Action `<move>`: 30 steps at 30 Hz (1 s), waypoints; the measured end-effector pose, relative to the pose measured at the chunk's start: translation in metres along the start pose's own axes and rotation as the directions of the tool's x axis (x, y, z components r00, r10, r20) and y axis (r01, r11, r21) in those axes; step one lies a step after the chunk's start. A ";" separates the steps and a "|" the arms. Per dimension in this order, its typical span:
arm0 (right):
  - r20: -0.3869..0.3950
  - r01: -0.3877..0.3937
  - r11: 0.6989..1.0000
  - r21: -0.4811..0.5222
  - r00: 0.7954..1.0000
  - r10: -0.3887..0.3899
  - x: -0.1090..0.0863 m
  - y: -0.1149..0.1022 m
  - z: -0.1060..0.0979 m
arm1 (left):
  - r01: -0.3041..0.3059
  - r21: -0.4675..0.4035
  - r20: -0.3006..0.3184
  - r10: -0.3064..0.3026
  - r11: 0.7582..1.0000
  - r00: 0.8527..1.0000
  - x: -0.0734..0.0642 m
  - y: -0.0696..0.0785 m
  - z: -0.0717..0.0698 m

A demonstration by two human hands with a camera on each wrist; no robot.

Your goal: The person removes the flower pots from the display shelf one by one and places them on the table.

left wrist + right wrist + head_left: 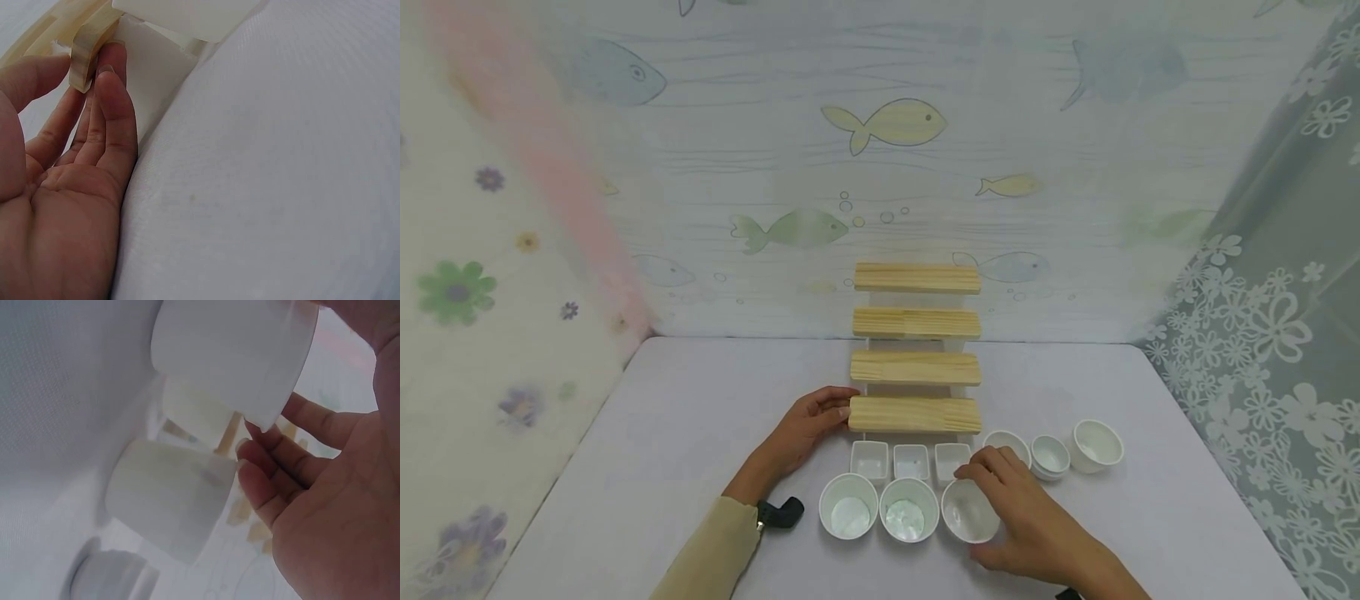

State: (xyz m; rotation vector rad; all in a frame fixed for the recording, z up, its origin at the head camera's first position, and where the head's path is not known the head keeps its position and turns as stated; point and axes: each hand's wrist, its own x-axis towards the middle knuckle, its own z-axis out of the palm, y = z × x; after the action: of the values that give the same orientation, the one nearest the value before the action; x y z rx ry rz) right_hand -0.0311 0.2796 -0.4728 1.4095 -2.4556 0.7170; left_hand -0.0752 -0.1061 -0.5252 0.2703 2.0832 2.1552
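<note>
My left hand (pixel 808 425) is at the left end of the lowest slat (pixel 914 415) of a stepped wooden rack. In the left wrist view, its thumb and fingers pinch the wooden end (pixel 94 47). On the right, my other hand (pixel 1022 525) holds a round white cup (pixel 970 511), the rightmost of three in the front row. Its thumb and fingers span the rim; the right wrist view shows the cup wall (pixel 231 356) between them. Two more round cups (pixel 848 507) stand left of it. Behind them sit three small square white dishes (pixel 912 463).
Right of the square dishes stand a white bowl (pixel 1006 446), partly hidden by the right hand, a small stacked pair of dishes (pixel 1050 457) and another bowl (pixel 1097 446). The rack's upper slats (pixel 917 277) rise toward the fish-patterned backdrop. White cloth (pixel 700 400) covers the table.
</note>
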 end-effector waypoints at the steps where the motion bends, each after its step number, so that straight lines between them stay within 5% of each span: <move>1: -0.005 0.002 1.000 -0.001 1.000 -0.002 0.000 0.000 0.000 | -0.002 0.001 0.001 0.002 1.000 1.000 0.000 0.000 0.000; 7: -0.036 0.023 1.000 0.000 0.999 -0.023 0.000 0.003 0.000 | 0.001 0.007 -0.003 -0.001 1.000 1.000 -0.001 0.002 0.000; 15: -0.030 -0.059 0.998 0.001 0.998 0.059 0.002 0.005 -0.006 | -0.004 0.026 -0.006 0.004 1.000 1.000 0.001 0.000 -0.001; 30: -0.262 -0.188 0.982 -0.009 0.948 0.179 0.022 0.033 -0.017 | -0.018 0.350 -0.046 0.037 0.936 0.998 -0.002 0.020 -0.009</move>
State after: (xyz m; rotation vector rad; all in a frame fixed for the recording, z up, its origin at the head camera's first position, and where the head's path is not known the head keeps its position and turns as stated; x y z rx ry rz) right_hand -0.0721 0.2858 -0.4589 1.0093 -2.3961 0.8361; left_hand -0.0751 -0.1157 -0.5057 0.2825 2.5010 1.8086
